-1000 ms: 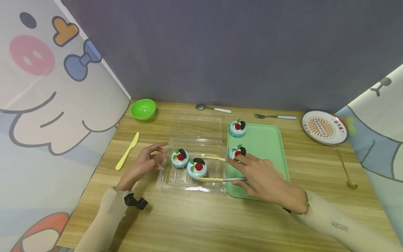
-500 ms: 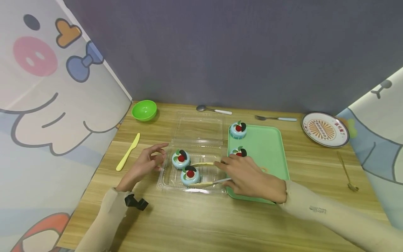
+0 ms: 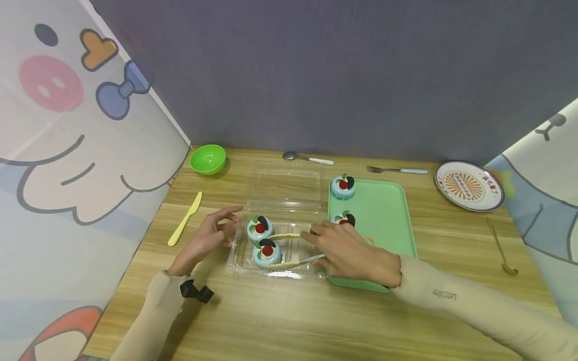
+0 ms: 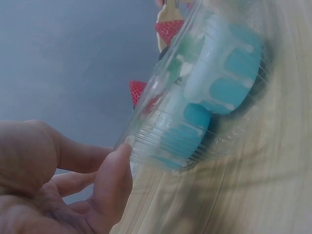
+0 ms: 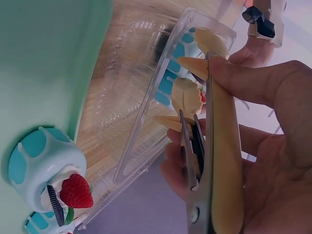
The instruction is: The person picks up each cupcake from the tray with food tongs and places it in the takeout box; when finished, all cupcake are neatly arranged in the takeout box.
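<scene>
My right hand (image 3: 347, 253) grips a pair of food tongs (image 5: 226, 161) with pale, leaf-shaped tips. In the head view the tips lie on either side of a light-blue toy cake (image 3: 267, 255) topped with a strawberry, dark cookie and green leaf. This cake is in the clear plastic box (image 3: 309, 245), close beside a similar cake (image 3: 260, 228). At the box's left rim is my left hand (image 3: 209, 236); in the left wrist view its thumb and index finger pinch that rim. Whether the tips press on the cake is hard to tell.
Right of the box, a green tray (image 3: 384, 215) bears two more cakes, one (image 3: 342, 187) at its far corner. A yellow knife (image 3: 185, 219), green bowl (image 3: 208, 159), spoon (image 3: 311, 159), fork (image 3: 397, 170), plate (image 3: 469, 186) and gold spoon (image 3: 502, 248) lie around.
My right hand and the tongs have moved left and slightly nearer, and the cake between the tips has shifted left toward the other one. My left hand has stayed at the rim.
</scene>
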`<state>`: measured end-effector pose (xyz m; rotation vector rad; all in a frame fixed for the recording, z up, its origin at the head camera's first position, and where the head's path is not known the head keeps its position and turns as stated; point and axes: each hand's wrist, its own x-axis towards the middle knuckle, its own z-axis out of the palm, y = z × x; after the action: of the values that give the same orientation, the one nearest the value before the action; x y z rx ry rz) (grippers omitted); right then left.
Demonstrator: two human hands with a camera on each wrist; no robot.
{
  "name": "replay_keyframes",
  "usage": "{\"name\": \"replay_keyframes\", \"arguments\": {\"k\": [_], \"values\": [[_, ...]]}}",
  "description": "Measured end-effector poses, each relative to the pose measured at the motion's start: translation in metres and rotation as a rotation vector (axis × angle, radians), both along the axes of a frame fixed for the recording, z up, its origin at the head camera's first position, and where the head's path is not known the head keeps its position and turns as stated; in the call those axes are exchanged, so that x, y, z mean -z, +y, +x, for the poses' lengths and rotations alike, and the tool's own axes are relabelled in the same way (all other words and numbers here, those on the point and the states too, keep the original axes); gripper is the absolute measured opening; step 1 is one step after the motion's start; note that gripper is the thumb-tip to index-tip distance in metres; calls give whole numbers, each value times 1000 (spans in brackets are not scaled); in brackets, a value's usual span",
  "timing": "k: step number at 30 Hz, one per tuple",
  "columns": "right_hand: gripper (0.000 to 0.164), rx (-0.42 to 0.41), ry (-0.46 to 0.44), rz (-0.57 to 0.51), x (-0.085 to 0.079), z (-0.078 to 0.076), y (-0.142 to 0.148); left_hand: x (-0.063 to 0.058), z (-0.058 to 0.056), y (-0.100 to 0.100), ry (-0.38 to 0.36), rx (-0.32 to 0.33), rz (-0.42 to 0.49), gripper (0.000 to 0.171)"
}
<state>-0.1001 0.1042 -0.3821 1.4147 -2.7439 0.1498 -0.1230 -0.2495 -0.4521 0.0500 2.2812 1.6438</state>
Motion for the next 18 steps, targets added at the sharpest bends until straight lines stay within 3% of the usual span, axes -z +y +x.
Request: {"name": "replay_keyframes", "arguments": {"k": [18], "values": [[66, 18, -58, -20, 5, 1, 2, 0, 1, -1, -4, 0, 6, 50]]}}
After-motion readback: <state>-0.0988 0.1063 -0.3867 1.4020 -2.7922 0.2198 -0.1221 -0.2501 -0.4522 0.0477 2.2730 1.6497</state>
